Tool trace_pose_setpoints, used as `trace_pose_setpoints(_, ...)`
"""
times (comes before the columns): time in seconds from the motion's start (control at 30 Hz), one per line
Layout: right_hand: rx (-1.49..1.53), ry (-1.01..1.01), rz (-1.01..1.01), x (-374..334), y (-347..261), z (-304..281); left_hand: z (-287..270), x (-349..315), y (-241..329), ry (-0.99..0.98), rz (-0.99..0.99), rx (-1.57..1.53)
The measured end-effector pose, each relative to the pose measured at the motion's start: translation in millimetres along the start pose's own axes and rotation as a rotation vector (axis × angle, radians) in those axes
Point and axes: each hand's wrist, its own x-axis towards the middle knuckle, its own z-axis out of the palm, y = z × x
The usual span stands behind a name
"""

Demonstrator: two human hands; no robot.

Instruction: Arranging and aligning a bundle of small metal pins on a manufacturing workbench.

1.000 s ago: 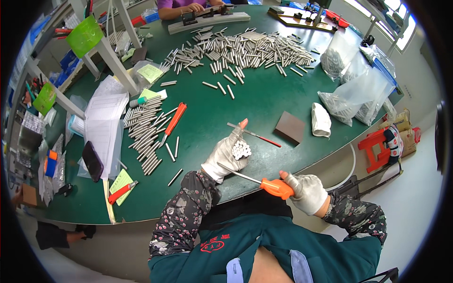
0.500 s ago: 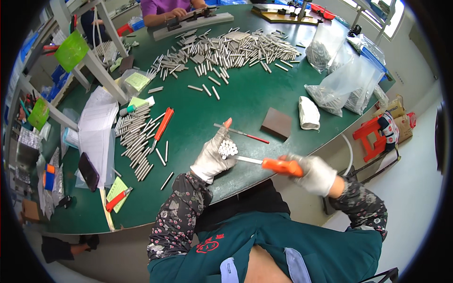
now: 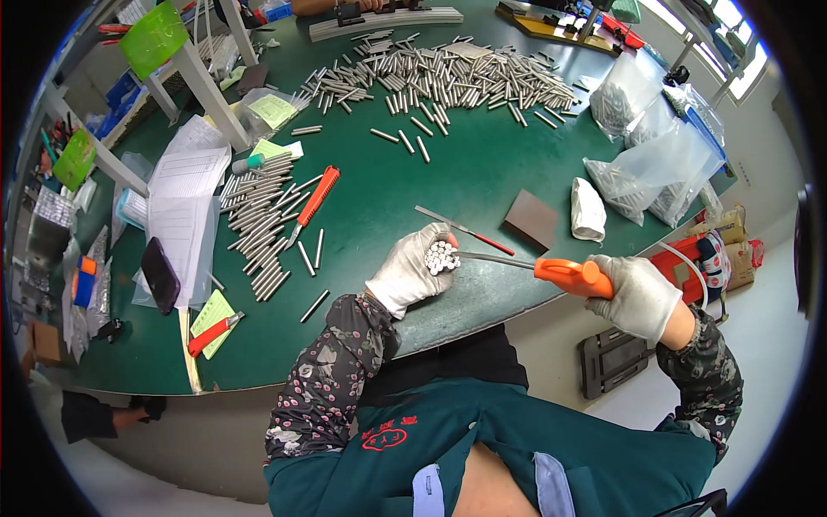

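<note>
My gloved left hand is wrapped round a bundle of short metal rods, their pale round ends facing up. In my gloved right hand is the orange handle of a file-like tool. Its long, thin flat blade reaches left, and the tip lies at the edge of the bundle; whether it touches cannot be made out. Just beyond the bundle a slim needle file with a red handle lies on the green table. A brown block and a crumpled white glove or cloth lie to its right.
A large heap of metal rods covers the far table. More rods lie at left beside a red utility knife. Papers, a phone and another red cutter are farther left. Bags of rods stand right.
My right hand has moved the orange-handled tool outward to the right, its blade tip still near the bundle. The view has shifted. My left hand keeps its hold on the rods.
</note>
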Motion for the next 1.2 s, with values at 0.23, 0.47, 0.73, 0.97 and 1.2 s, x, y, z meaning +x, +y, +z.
trace_pose_setpoints(0.23, -0.027, 0.015, -0.025, 4.1, -4.3, 0.6, 1.0, 2.6, -3.8, -0.011, 0.023, 0.038)
trace_pose_setpoints(0.47, -0.025, 0.041, -0.026, 9.0, -3.0, 2.3, 2.1, 2.6, -4.8, -0.002, 0.045, 0.049)
trace_pose_setpoints(0.73, -0.038, 0.008, -0.031, 9.1, -8.0, 4.5, 0.6, 2.0, 0.7, -0.043, -0.027, -0.09)
trace_pose_setpoints(0.97, -0.021, -0.043, 0.009, 11.4, -13.3, 1.8, 0.9, 2.2, -1.7, -0.074, -0.066, -0.158)
trace_pose_setpoints(1.2, 0.038, 0.052, -0.047, 10.9, -3.5, 6.7, 0.8, 2.2, 4.2, -0.035, -0.037, -0.053)
